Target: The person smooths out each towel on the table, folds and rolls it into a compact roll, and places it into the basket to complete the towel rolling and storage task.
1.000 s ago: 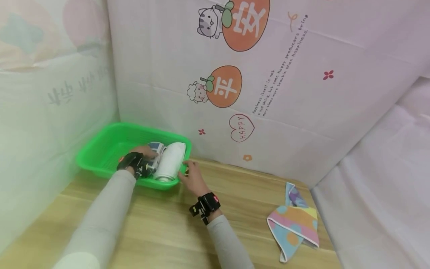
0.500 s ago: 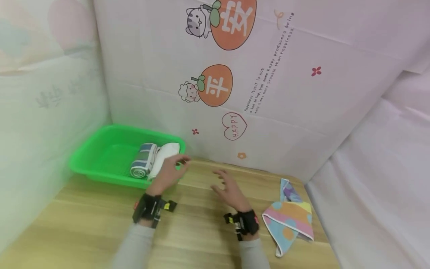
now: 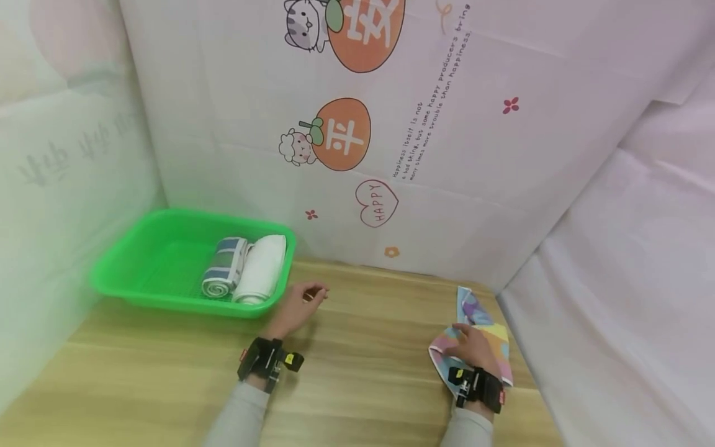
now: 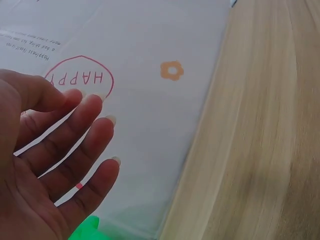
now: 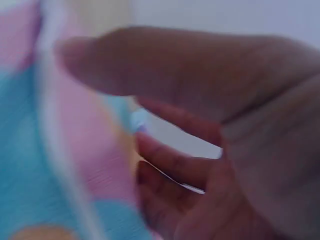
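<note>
My right hand (image 3: 473,347) is over a crumpled, multicoloured small towel (image 3: 501,338) at the right of the table. In the right wrist view, the thumb (image 5: 150,60) overlaps the blurred pink and blue towel (image 5: 100,150) near its white edging, with the fingers spread apart from the thumb. My left hand (image 3: 297,307) holds nothing; its fingers bend loosely beside a green plastic basket (image 3: 167,302). Inside that basket, at its right end, lie a rolled white towel (image 3: 264,267) and a rolled blue-and-grey striped towel (image 3: 225,264).
Wood-grain tabletop (image 3: 357,347) stretches between the basket and the loose towel. A printed white cloth (image 3: 447,236) hangs along the back, and plain pale cloth (image 3: 631,279) encloses the right side.
Both hands have left the basket, where the left was on the rolled towels. My right hand has moved right to the multicoloured towel; the left has moved just outside the basket.
</note>
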`<action>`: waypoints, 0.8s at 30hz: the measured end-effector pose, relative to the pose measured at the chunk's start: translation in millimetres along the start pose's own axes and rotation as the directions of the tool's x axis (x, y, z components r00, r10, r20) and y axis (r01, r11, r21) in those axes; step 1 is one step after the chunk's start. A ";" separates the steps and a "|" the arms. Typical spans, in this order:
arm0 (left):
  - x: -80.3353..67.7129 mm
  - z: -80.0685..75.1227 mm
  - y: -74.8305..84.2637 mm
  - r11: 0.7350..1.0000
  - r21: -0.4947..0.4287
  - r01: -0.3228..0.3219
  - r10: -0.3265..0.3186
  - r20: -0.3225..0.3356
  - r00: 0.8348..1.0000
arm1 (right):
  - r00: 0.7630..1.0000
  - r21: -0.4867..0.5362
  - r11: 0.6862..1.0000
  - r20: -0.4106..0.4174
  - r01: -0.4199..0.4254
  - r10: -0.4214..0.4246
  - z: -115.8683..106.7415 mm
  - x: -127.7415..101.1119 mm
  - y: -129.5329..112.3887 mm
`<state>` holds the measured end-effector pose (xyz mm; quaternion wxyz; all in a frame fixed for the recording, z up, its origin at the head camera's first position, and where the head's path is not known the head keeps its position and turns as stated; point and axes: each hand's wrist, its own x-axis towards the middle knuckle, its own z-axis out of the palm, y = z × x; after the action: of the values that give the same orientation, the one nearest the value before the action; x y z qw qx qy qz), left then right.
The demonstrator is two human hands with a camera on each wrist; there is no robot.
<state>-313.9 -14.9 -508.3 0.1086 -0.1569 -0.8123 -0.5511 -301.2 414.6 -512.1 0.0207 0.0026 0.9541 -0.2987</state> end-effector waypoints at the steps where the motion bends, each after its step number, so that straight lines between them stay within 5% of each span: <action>1: 0.3 -0.7 0.1 1.000 0.009 -0.004 0.004 0.002 1.000 | 1.000 -0.039 0.999 -0.011 0.012 -0.012 2.7 1.5 3.7; 4: 1.5 -1.4 0.9 1.000 0.027 -0.002 0.000 0.041 0.999 | 0.997 -0.108 0.993 -0.060 0.046 -0.052 11.4 8.7 13.0; 8: 2.6 1.2 4.1 0.999 0.031 -0.013 0.010 0.100 0.995 | 0.990 -0.031 0.997 -0.119 0.069 -0.072 23.5 17.1 15.7; 14: 6.2 11.9 11.8 0.999 0.029 -0.029 0.024 0.177 0.984 | 0.978 0.093 0.978 -0.112 0.184 -0.174 29.4 31.5 -29.1; 19: 1.9 29.3 18.4 1.000 0.021 -0.010 0.004 0.285 0.959 | 0.914 0.109 0.916 -0.179 0.386 -0.364 32.8 27.2 -101.0; 24: -3.2 44.2 20.3 0.997 -0.040 -0.071 0.081 0.366 0.927 | 0.836 0.139 0.829 -0.201 0.541 -0.511 44.2 12.3 -153.7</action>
<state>-303.5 32.8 -508.2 -0.0262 -0.2900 -0.8043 -0.5180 -314.4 263.0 -461.4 -0.1371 -0.2357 0.8833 -0.3813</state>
